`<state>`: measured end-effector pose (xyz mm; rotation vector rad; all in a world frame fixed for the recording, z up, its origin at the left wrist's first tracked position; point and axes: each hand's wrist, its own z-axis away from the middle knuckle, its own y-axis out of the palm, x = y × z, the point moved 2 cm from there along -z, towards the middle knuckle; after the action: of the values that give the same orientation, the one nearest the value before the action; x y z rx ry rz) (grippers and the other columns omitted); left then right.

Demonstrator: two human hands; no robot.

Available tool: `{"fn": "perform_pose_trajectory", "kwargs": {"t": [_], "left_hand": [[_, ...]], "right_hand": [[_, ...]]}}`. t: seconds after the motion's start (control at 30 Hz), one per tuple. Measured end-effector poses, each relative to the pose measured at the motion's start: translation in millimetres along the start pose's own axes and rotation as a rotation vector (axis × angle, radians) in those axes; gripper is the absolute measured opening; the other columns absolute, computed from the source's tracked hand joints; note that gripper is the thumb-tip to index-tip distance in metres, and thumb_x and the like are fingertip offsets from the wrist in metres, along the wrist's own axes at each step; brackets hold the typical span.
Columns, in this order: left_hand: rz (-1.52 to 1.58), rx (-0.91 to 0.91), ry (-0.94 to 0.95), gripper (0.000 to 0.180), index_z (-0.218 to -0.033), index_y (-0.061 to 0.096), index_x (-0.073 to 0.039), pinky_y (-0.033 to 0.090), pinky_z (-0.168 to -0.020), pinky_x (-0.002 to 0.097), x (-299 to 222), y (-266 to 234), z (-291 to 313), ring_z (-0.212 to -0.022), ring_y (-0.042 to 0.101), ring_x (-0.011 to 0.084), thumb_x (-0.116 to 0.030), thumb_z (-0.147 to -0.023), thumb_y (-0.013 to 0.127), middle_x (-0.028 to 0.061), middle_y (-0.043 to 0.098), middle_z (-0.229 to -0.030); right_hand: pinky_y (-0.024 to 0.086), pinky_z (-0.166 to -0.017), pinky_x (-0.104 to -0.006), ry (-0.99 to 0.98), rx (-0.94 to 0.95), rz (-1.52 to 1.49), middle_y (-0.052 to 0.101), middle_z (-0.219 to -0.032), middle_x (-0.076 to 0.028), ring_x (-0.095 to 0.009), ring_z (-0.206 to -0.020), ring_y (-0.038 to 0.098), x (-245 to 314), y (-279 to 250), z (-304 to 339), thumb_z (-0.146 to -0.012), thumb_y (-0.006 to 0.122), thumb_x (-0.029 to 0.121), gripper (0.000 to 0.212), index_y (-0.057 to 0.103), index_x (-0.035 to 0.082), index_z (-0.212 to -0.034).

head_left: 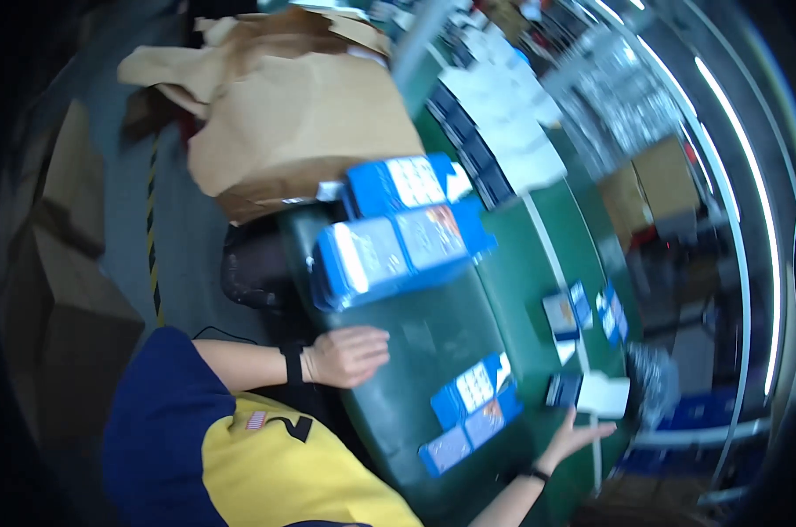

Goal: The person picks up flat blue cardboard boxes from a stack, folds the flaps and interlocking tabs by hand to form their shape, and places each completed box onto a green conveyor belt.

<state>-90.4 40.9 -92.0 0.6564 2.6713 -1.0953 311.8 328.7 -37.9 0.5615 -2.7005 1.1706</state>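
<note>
My left hand [350,356] is over the near left edge of the green table, fingers curled together and nothing visible in them. My right hand [574,442] reaches out at the lower right with thumb and fingers apart. Just beyond it lies a dark blue and white carton piece [602,393]; the thumb tip is close to it, and I cannot tell if they touch. Between my hands sits a group of blue boxes [473,413] with pale printed faces. Ahead of my left hand stands a larger cluster of blue boxes [389,250], blurred and glossy.
A big brown paper-lined carton [310,114] stands past the blue boxes. White sheets with dark blue box parts [503,123] are lined up at the far side. Small blue and white cartons [567,314] lie along the right. Brown cardboard [73,325] is at the left.
</note>
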Motion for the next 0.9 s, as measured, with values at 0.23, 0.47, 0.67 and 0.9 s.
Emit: {"fn": "perform_pose_trajectory", "kwargs": {"t": [0.23, 0.47, 0.67, 0.9], "left_hand": [[-0.034, -0.05, 0.083, 0.022, -0.089, 0.065, -0.002, 0.054, -0.079, 0.0329, -5.7, 4.8, 4.0, -0.094, 0.063, 0.0252, -0.012, -0.07, 0.064, 0.0105, 0.064, -0.094], [0.037, -0.057, 0.057, 0.023, -0.093, 0.062, 0.001, 0.051, -0.08, 0.032, -4.8, 12.5, 7.6, -0.092, 0.061, 0.0248, -0.014, -0.075, 0.063, 0.011, 0.061, -0.093], [0.111, -0.011, 0.061, 0.023, -0.094, 0.061, 0.001, 0.051, -0.079, 0.0312, -2.3, 10.2, 7.4, -0.094, 0.061, 0.0246, -0.015, -0.078, 0.061, 0.0103, 0.061, -0.093], [0.108, 0.005, 0.051, 0.023, -0.094, 0.061, 0.001, 0.051, -0.08, 0.0321, -3.8, 11.7, 10.5, -0.093, 0.061, 0.0256, -0.015, -0.076, 0.062, 0.0115, 0.061, -0.093]], "right_hand": [[0.051, -0.071, -0.0358, 0.087, 0.505, -0.28, 0.041, -0.13, -0.023, -0.031, -0.097, 0.055, 103.7, 84.4, -88.6, -0.079, 0.07, 0.025, 0.081, 0.024, 0.0, -0.141], [0.046, -0.034, -0.0275, 0.761, 0.52, -0.56, 0.062, -0.089, -0.015, -0.021, -0.052, 0.06, 114.6, 175.0, -129.4, -0.081, 0.069, 0.028, 0.064, 0.04, -0.004, -0.128], [0.05, -0.044, -0.0358, 0.685, 0.488, -0.646, 0.065, -0.082, -0.015, -0.027, -0.058, 0.065, 100.0, 196.5, -134.2, -0.085, 0.065, 0.026, 0.039, 0.05, 0.001, -0.11], [0.05, -0.077, -0.046, -0.118, 0.53, 0.439, 0.063, -0.104, -0.022, -0.038, -0.088, 0.063, 178.9, 144.3, -73.5, -0.084, 0.059, 0.02, 0.046, 0.044, 0.006, -0.125]]}}
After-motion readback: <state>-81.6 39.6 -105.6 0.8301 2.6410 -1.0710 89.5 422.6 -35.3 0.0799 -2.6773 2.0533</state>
